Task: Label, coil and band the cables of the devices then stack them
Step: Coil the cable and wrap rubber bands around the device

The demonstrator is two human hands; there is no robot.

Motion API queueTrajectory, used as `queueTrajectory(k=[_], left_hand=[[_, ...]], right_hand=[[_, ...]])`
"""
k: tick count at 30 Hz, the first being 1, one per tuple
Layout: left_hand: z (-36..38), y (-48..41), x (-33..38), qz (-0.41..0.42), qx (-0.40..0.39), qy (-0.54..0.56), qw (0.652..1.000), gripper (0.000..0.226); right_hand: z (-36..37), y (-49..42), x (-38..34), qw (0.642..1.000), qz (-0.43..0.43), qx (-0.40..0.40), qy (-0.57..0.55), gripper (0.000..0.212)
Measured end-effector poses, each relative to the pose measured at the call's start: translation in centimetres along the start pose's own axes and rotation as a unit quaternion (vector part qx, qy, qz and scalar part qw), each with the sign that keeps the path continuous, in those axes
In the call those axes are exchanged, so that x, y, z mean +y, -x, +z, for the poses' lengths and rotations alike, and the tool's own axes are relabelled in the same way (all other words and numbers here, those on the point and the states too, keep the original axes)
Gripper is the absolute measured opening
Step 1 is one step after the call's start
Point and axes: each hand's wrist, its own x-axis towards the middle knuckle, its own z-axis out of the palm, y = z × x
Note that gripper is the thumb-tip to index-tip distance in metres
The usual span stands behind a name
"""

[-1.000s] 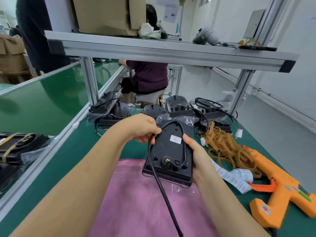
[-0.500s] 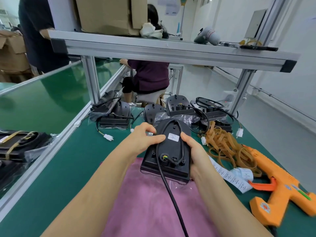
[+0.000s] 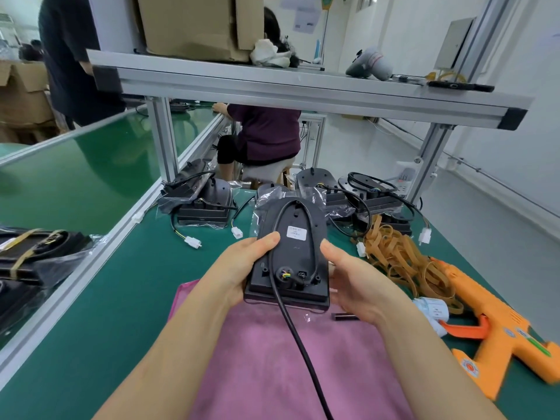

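A black device [image 3: 292, 256] with a white label [image 3: 296, 232] on its back is held over the pink cloth [image 3: 272, 365]. Its black cable [image 3: 298, 341] loops round the back once and trails toward me. My left hand [image 3: 242, 271] grips the device's left edge, thumb pressing the cable. My right hand [image 3: 348, 277] cups the right edge with the thumb on top. More black devices [image 3: 203, 201] with loose cables lie at the back of the bench, some in plastic bags. A heap of tan rubber bands [image 3: 397, 256] lies to the right.
An orange glue gun [image 3: 497, 325] and a label roll [image 3: 431, 310] lie at the right. Banded devices [image 3: 36, 253] sit on the left conveyor. An aluminium shelf [image 3: 272, 83] crosses overhead. A seated person [image 3: 263, 131] works beyond the bench.
The device has moved forward and lower toward the cloth. My left hand shifted from the cable loop at the top to gripping the left edge.
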Motion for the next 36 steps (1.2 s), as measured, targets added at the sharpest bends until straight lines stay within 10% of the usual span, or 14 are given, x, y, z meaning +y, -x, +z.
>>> queueTrajectory(k=[15,19,23,27,31,34,36], left_hand=[[0.2,0.1,0.0,0.027,0.007,-0.008,1.000,0.032],[-0.2,-0.2,-0.1,0.017,0.021,0.013,1.000,0.039],[-0.3,-0.5,-0.1,0.016,0.020,0.023,0.999,0.045],[-0.2,-0.7,0.0,-0.010,-0.002,0.068,0.998,0.052],[-0.6,-1.0,0.3,-0.045,0.004,0.083,0.996,0.049],[-0.9,-1.1,0.6,-0.040,0.025,0.083,0.995,0.045],[-1.1,-1.1,0.7,-0.033,0.038,0.092,0.995,0.049]], right_hand=[[0.5,0.5,0.2,1.000,-0.005,0.002,-0.006,0.064],[1.2,1.2,0.2,0.984,-0.112,0.109,0.090,0.067],[2.6,2.8,1.0,0.818,-0.423,0.136,0.365,0.048],[3.4,2.5,2.8,0.619,-0.548,0.068,0.558,0.032],[2.4,2.4,3.9,0.542,-0.573,0.067,0.611,0.026],[1.8,2.6,4.8,0.585,-0.574,0.071,0.568,0.022],[1.9,3.1,4.7,0.708,-0.531,0.089,0.457,0.024]])
